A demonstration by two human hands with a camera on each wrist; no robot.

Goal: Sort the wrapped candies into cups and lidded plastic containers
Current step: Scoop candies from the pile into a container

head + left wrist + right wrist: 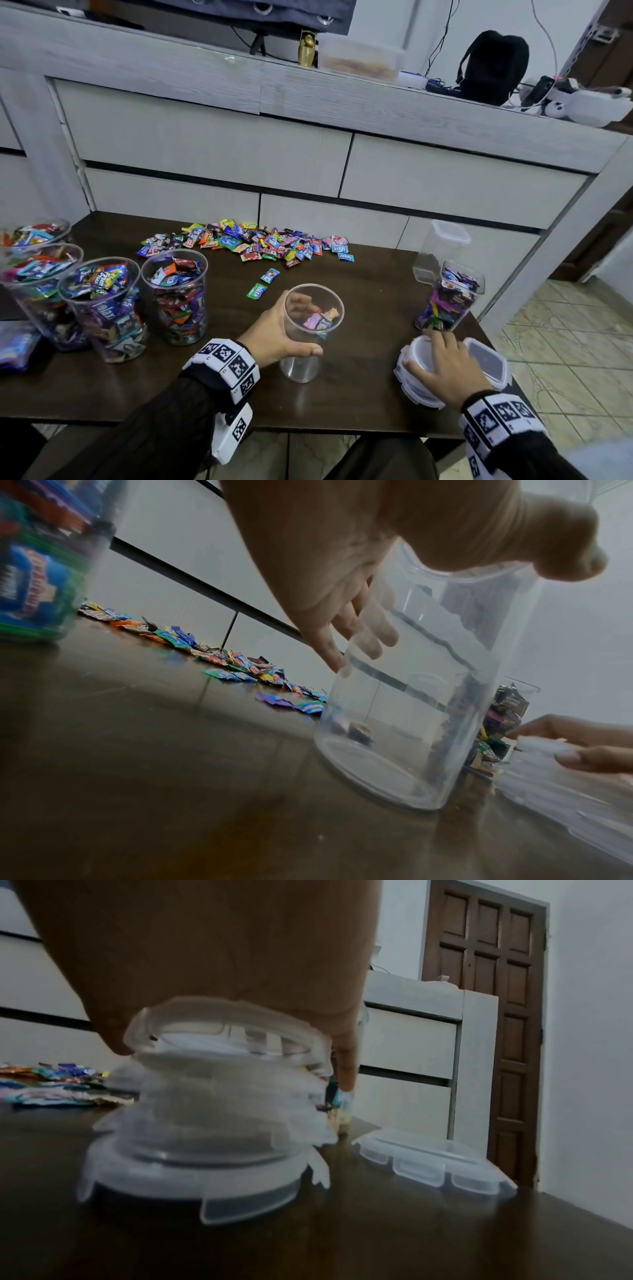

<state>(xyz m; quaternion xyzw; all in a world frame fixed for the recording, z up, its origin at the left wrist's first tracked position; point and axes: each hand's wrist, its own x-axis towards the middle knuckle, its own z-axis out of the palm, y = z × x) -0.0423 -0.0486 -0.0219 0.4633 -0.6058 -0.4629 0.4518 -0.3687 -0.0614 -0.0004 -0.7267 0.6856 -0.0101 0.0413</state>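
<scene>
Head view: left hand [274, 334] steadies clear cup [310, 329] holding few candies, loose pile [253, 241] beyond; left wrist: fingers [342, 634] wrap cup; right wrist: right hand [219, 961] grips top lid [226, 1031], presumably for capping.

A hand on a pile of lids

The right hand [219, 969] grips the top lid [226, 1031] of a stack of round lids [205, 1150] on the dark tabletop [411, 1231]. A square lid [435, 1161] lies nearby. Candies [51, 1085] lie far back.
</scene>
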